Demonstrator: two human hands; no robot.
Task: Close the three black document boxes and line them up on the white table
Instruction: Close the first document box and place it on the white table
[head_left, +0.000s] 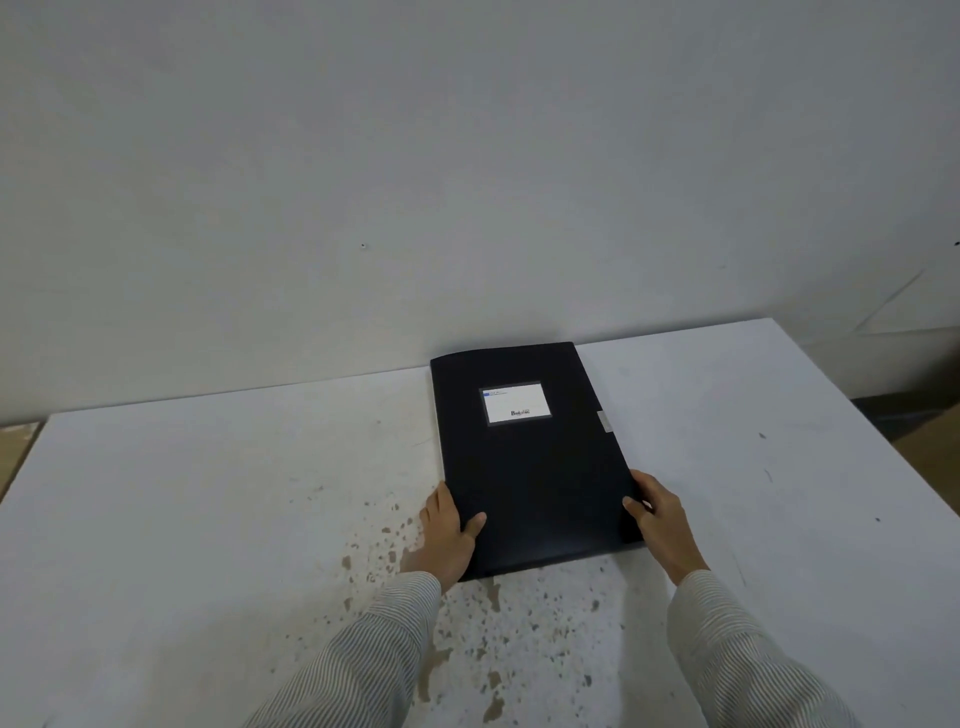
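One flat black plastic document box (530, 462) lies closed on the white table (208, 519), far end at the wall, slightly skewed. White rectangular label (515, 404) on its lid; print too small to read. Pale clasp tab (605, 421) on right edge. Left hand (449, 530) grip clamped on the near-left edge, right hand (660, 514) on the near-right edge, thumbs on top. Striped fabric sleeves (374, 649). Tabletop chipped, brown-speckled near the box. Fingers underneath hidden.
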